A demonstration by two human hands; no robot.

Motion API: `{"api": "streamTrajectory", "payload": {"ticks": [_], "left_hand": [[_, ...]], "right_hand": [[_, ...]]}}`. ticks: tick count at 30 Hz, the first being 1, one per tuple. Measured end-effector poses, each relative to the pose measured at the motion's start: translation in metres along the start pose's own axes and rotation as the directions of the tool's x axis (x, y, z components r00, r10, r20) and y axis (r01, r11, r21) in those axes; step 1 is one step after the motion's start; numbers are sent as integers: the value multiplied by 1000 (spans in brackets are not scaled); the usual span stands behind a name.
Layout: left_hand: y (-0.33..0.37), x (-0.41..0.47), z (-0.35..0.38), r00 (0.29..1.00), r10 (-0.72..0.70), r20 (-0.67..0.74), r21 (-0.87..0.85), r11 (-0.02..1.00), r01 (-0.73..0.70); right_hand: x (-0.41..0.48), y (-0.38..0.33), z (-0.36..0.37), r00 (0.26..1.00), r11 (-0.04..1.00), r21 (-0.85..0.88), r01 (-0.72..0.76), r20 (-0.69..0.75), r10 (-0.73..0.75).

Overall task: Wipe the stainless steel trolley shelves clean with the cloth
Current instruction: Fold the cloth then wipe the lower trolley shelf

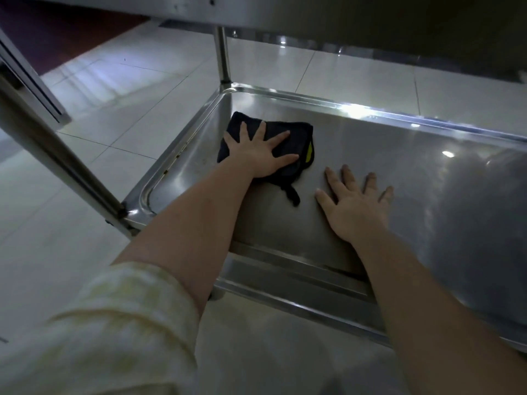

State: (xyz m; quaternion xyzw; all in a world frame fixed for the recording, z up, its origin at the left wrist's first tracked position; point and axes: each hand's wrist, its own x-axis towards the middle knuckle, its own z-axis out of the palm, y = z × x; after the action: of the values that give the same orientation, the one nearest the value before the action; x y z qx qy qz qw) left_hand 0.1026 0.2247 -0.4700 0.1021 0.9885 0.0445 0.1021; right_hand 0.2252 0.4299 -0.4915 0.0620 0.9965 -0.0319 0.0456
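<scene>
A dark folded cloth point(298, 139) with a yellow tag lies in the far left part of the lower stainless steel trolley shelf point(399, 172). My left hand point(258, 152) presses flat on the cloth with fingers spread. To the right of the cloth, my right hand point(353, 205) rests flat on the bare steel, fingers straight and spread, holding nothing. A loose corner of the cloth trails toward me between the two hands.
The shelf has a raised rim point(370, 111) all round. A trolley post point(222, 52) rises at the far left corner and another post point(57, 155) at the near left. An upper shelf point(285, 10) hangs overhead. Pale tiled floor point(99, 115) surrounds the trolley.
</scene>
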Motion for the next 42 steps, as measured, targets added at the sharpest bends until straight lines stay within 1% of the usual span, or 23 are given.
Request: {"api": "streamTrajectory", "payload": {"ticks": [4, 7, 9, 11, 14, 16, 19, 23, 25, 28, 30, 32, 34, 35, 38, 39, 42], "left_hand": [[4, 14, -6, 1000, 0, -5, 26, 1000, 0], [7, -2, -4, 999, 29, 26, 25, 999, -29], [6, -29, 2, 996, 82, 44, 24, 996, -83], [1, -69, 15, 993, 120, 19, 37, 992, -120], [-10, -133, 38, 993, 85, -82, 61, 995, -80], [-18, -154, 44, 994, 63, -85, 50, 997, -59], [-25, -132, 32, 998, 45, -48, 22, 999, -44], [-29, -55, 7, 1000, 0, -23, 7, 1000, 0], [-22, -22, -3, 1000, -14, 1, -1, 1000, 14], [-5, 4, -10, 999, -31, 20, 14, 999, 30], [2, 4, -10, 999, -45, 14, 26, 999, 44], [-3, -5, -6, 1000, -15, -7, 21, 1000, 15], [-23, -15, -2, 998, 21, -52, 11, 1000, -20], [-37, -17, -3, 998, 10, -67, 9, 1000, -10], [-70, -22, -12, 995, -90, -29, 14, 996, 91], [-72, -23, -14, 995, -101, -10, 21, 995, 101], [-65, -38, -11, 999, -53, 0, 45, 998, 53]], "right_hand": [[4, 0, -2, 1000, 1000, 10, -1, -15, 1], [3, 1, -4, 1000, 1000, 10, 1, -24, 0], [2, 0, -6, 1000, 1000, 19, 3, -22, -3], [2, -1, -8, 1000, 1000, 27, 7, -14, -6], [1, 0, -7, 1000, 1000, 24, 13, -16, -13], [1, 0, -6, 1000, 1000, 21, 20, -17, -19], [0, -1, -5, 1000, 999, 28, 22, -15, -21], [-2, -1, -5, 1000, 1000, 22, 11, -20, -11], [-2, -2, -4, 1000, 1000, 16, 13, -26, -12], [-1, -1, -3, 1000, 999, 34, 11, -29, -10], [0, 1, -4, 1000, 999, 51, 11, -29, -10], [0, 3, -4, 999, 998, 59, 11, -31, -9], [0, 4, -3, 999, 998, 61, 10, -32, -8], [1, 4, -3, 1000, 998, 62, 10, -30, -8], [2, 1, -2, 1000, 998, 54, 12, -29, -10], [2, 1, -2, 999, 999, 51, 12, -32, -10], [1, 3, -2, 999, 999, 46, 9, -32, -8]]}}
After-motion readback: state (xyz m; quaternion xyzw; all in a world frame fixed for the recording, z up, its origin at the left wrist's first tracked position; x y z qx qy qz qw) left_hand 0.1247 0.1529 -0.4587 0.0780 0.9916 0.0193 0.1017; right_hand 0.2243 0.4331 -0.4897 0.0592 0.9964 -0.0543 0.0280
